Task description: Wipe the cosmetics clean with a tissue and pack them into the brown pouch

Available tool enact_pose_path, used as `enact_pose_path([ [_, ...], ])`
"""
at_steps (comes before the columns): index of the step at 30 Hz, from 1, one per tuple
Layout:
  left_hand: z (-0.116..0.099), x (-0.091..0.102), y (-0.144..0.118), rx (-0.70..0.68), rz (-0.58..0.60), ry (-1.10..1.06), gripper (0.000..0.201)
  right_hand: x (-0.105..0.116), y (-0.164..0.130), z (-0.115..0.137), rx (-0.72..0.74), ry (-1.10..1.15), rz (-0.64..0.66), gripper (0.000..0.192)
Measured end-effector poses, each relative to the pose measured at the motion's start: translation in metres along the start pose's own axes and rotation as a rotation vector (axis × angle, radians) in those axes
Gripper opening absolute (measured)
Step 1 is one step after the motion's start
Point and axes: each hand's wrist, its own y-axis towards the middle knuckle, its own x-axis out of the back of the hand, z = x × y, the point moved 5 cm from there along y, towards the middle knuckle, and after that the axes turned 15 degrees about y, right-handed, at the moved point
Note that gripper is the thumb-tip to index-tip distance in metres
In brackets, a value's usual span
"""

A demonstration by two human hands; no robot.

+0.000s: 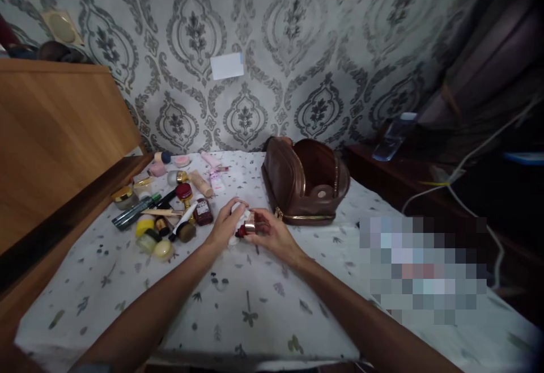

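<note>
My left hand [227, 225] and my right hand [274, 234] meet over the middle of the table. Between them sits a small dark red bottle with a metallic collar [246, 228]; my right hand grips it. My left hand is closed around something white [238, 210] beside the bottle. An open brown leather pouch [304, 183] stands just behind my right hand, its zip undone and its inside showing.
Several cosmetics lie in a heap [170, 208] at the left: jars, tubes, pencils, small bottles. The table carries a white leaf-print cloth [246, 305]. A wooden headboard [55, 140] rises at the left. A dark side table [395, 180] with cables stands at the right.
</note>
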Motion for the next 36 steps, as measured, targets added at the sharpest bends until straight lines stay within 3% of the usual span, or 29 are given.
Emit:
enact_pose_path([
  [6,0.006,-0.002,-0.001,0.178,0.030,-0.196,0.048,0.002,-0.002,0.001,0.051,-0.056,0.099,0.060],
  [9,0.007,-0.002,0.000,0.189,0.036,-0.236,0.047,0.002,-0.003,0.000,0.064,-0.076,0.124,0.061],
  [13,0.008,0.002,0.000,0.126,-0.052,-0.189,0.042,0.004,-0.004,-0.007,-0.029,-0.087,0.099,0.068],
  [17,0.002,0.005,-0.004,0.024,-0.085,-0.001,0.038,0.007,-0.004,-0.015,-0.163,-0.072,0.026,0.078],
  [23,-0.017,-0.001,-0.014,-0.178,0.035,0.267,0.031,0.005,-0.003,-0.007,-0.144,-0.014,0.038,0.054],
  [28,-0.009,-0.004,-0.011,-0.034,0.130,0.183,0.033,0.006,-0.005,-0.005,-0.083,0.033,0.058,0.060],
  [33,-0.006,-0.005,-0.008,0.009,0.175,0.037,0.035,0.007,-0.006,-0.003,0.044,-0.014,0.076,0.062],
  [36,-0.002,-0.005,-0.010,0.154,0.196,-0.064,0.036,0.006,-0.006,0.000,0.098,-0.052,0.098,0.061],
])
